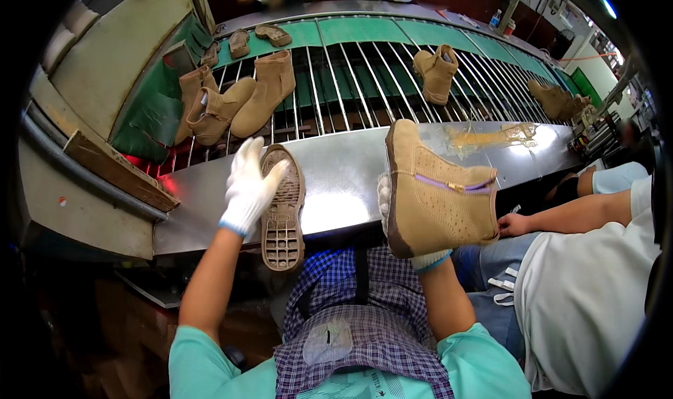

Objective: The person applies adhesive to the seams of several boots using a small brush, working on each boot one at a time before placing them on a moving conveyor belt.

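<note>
My left hand, in a white knit glove, grips a brown shoe sole. The thumb lies across the sole's inner face and the fingers run along its left edge. The sole's open grid heel points toward me, past the front edge of the metal counter. My right hand, also gloved, holds a tan ankle boot from behind. Most of that hand is hidden by the boot; some fingertips show beside its sole. The boot has a purple zipper and small punched holes, and its toe points up and away.
Beyond the metal counter runs a rack of metal rollers. Several tan boots and loose soles lie at its left; another boot stands right of centre. A co-worker sits close on my right. Gloved people work across.
</note>
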The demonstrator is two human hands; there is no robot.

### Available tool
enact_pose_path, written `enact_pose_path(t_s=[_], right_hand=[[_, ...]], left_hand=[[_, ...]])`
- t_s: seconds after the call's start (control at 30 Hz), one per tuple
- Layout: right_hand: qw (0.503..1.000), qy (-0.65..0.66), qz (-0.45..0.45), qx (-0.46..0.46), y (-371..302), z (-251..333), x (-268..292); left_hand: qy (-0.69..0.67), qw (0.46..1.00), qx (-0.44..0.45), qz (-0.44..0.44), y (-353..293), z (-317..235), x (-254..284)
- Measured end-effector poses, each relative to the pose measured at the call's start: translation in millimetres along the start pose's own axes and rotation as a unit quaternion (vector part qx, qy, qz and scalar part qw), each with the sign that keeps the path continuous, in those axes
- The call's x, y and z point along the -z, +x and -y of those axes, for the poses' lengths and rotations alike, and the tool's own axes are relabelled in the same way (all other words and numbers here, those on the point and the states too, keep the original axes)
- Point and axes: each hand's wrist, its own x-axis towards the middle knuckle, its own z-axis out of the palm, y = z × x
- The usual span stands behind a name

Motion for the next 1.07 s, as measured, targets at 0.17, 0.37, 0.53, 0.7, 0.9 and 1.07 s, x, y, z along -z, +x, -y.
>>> enact_pose_path(t_s=[0.17,0.37,0.53,0.7,0.9,1.07], right_hand=[[0.968,-0.180,-0.166,0.057,-35.2,-44.6,-87.0],[0.972,-0.145,-0.187,-0.007,-83.2,-56.5,-21.9],[0.900,-0.262,-0.345,-0.046,-140.7,-50.7,40.2],[0.887,-0.331,-0.320,-0.039,-157.4,-64.1,46.0],[0.882,-0.408,-0.236,-0.015,-125.7,-70.2,30.8],[0.841,-0.477,-0.251,-0.049,-127.6,-61.0,-9.4]], left_hand=[[-0.013,0.993,0.019,0.117,58.1,56.9,-40.6],[-0.553,0.779,0.056,0.289,28.1,-26.5,-3.3],[-0.479,0.809,0.032,0.338,-24.2,-110.7,5.7],[-0.534,0.795,0.005,0.289,-80.9,-101.2,-50.5],[-0.542,0.785,0.001,0.299,-76.5,-82.2,-16.8],[-0.559,0.779,-0.001,0.283,-52.7,-118.5,4.8]])
